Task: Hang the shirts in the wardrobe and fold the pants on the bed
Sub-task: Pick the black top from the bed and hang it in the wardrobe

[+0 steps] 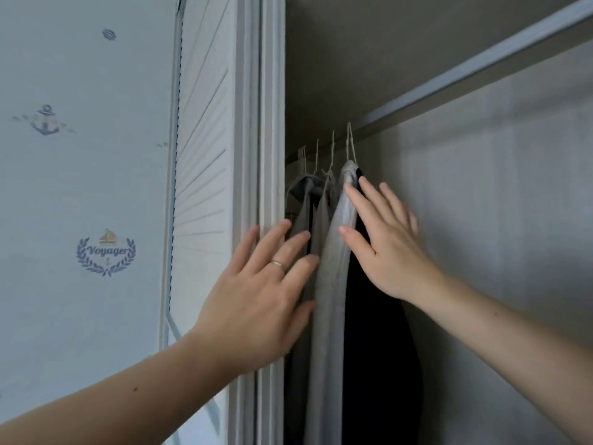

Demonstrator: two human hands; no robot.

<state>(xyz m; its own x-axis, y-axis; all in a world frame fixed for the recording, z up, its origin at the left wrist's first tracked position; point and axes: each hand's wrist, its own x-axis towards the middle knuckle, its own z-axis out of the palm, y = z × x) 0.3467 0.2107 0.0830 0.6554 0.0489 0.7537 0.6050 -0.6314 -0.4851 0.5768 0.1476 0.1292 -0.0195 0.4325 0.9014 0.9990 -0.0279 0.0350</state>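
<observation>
Where your right hand (385, 248) is lying: you are pressing it flat, fingers straight and grasping nothing, against the right face of the light grey shirt (333, 268). The index fingertip is reaching up near the shoulder, probably to nudge the garment leftward.
Left hand (256, 284): you are spreading it wide too, holding nothing, a ring showing on one finger. Its fingertips are touching the fabric on the opposite side, so your palms are bracketing the hung clothes, I judge to square them and close them up.
Light grey shirt: it is hanging inside the wardrobe between your hands, draping straight down.
Dark garment (375, 342): it is hanging just behind the grey shirt, under your right palm; what it is I cannot tell.
Blue-grey shirt (306, 191): it is hanging further left, touching its neighbours.
Hanger hooks (349, 142): several are crowding together at the left end, which is leaving the span to the right free for more shirts.
Pale bar (481, 62): it is running up and right from the hooks.
Wardrobe frame (271, 123): this white upright is standing just beside your left fingers.
Louvred door (205, 123): it is sitting left of the frame.
Wallpaper (80, 171): it is showing nautical emblems.
Pants and bed: neither is showing, so I cannot tell how the folding is going.
</observation>
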